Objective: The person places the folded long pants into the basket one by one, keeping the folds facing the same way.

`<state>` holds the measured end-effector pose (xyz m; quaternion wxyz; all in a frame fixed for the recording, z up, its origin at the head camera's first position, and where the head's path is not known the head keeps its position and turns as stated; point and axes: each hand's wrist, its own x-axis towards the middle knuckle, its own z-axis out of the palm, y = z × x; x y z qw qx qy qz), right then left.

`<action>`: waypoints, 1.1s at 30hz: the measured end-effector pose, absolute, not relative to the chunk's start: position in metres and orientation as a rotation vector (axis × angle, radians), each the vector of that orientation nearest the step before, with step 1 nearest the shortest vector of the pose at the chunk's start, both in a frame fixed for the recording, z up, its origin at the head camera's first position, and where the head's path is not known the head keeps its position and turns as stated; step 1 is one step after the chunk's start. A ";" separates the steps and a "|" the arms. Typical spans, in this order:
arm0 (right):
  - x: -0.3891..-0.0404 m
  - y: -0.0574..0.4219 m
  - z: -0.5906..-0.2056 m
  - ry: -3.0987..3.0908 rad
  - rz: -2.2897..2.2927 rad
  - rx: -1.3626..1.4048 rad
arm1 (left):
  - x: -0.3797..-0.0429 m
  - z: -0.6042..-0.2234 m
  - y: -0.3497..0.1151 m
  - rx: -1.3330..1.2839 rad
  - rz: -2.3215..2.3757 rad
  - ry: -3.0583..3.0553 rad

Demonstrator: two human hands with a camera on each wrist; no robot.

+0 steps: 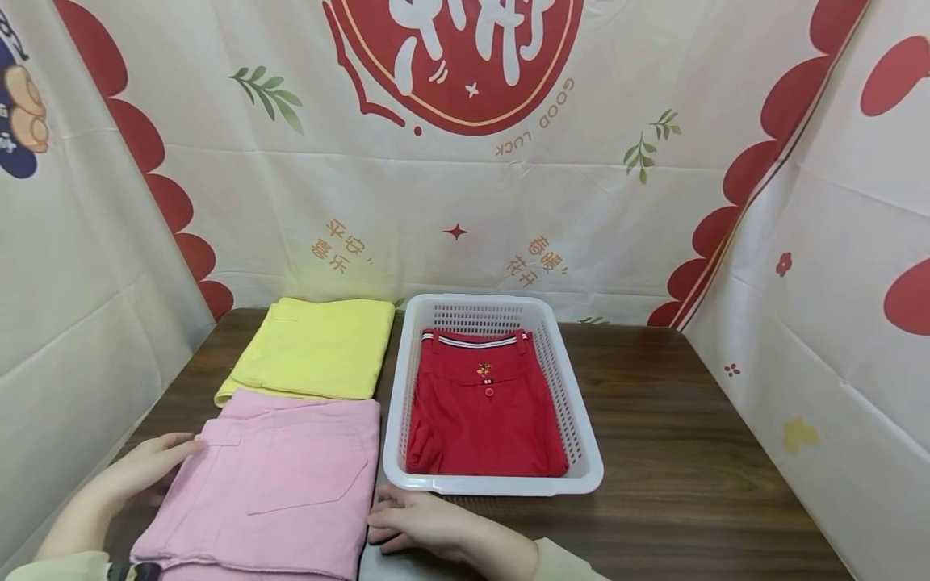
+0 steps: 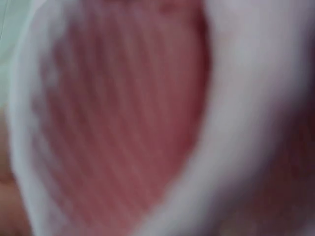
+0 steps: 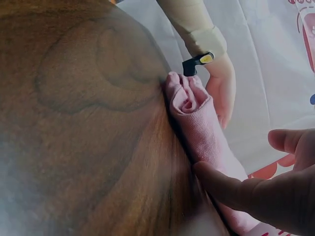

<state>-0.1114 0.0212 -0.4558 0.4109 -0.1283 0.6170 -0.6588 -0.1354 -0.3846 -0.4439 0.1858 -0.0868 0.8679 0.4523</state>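
Note:
Folded pink trousers [image 1: 291, 484], with a pocket outline showing on top, lie at the front left of the table. At their left edge my left hand [image 1: 148, 464] touches the fabric with its fingers extended; its thumb side is mostly hidden. Beside the right edge is my right hand [image 1: 425, 524], fingers loosely bent. In the right wrist view one straight fingertip rests against the side of the pink fold [image 3: 206, 132], while another digit stands apart from it. Blurred pink cloth [image 2: 123, 113] fills the left wrist view.
Behind the pink trousers lies a folded yellow garment [image 1: 320, 347]. A white plastic basket [image 1: 581, 444] stands right of centre, holding folded red trousers [image 1: 487, 420]. Printed cloth [image 1: 465, 186] hangs behind and beside the dark wooden table [image 1: 676, 452].

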 end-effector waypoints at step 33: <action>-0.105 -0.013 -0.480 1.551 -1.748 -0.326 | -0.132 -0.471 -0.403 0.037 1.615 1.971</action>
